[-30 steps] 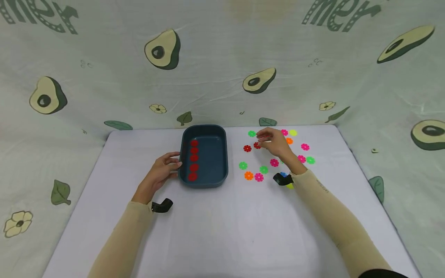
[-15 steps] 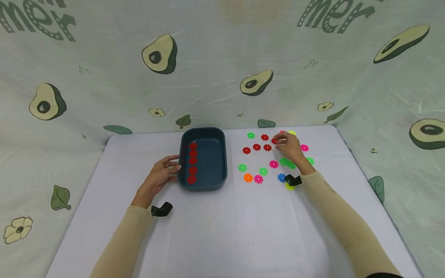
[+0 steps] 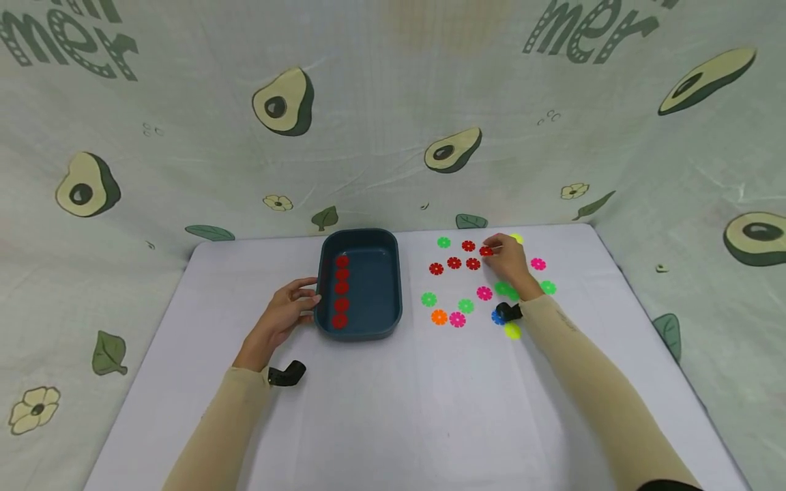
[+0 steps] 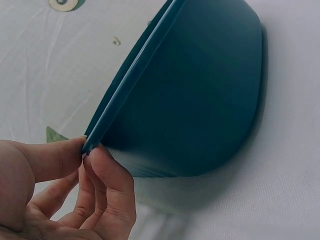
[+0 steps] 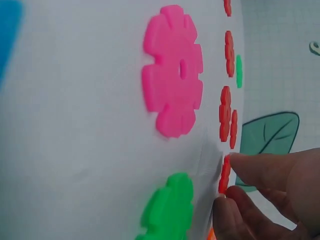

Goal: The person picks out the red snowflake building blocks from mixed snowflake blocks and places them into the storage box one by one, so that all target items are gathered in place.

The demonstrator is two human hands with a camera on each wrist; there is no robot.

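Note:
My left hand (image 3: 284,314) pinches the left rim of a dark blue rectangular tray (image 3: 383,333); in the left wrist view the thumb (image 4: 55,159) and forefinger meet at that rim. Inside the tray, several red discs (image 3: 341,288) lie in a column along its left side. Over at the right, my right hand (image 3: 508,259) has a red flower-shaped disc (image 5: 224,175) between thumb and fingertips, at the tabletop. Several more red flower discs (image 3: 454,262) lie just left of these fingers. Beneath the wrist are green discs (image 3: 503,289), partly hidden by the arm.
Around the right hand lie other flower discs: pink (image 3: 484,293), orange (image 3: 439,317), blue (image 3: 498,317), yellow (image 3: 512,331) and green (image 3: 429,299). A white cloth covers the table (image 3: 393,416). Behind it hangs a curtain (image 3: 368,170) printed with avocados.
My right hand has moved rightward from above the red discs to the rightmost one, which it now pinches. The left hand stays on the tray rim. The head view has shifted slightly.

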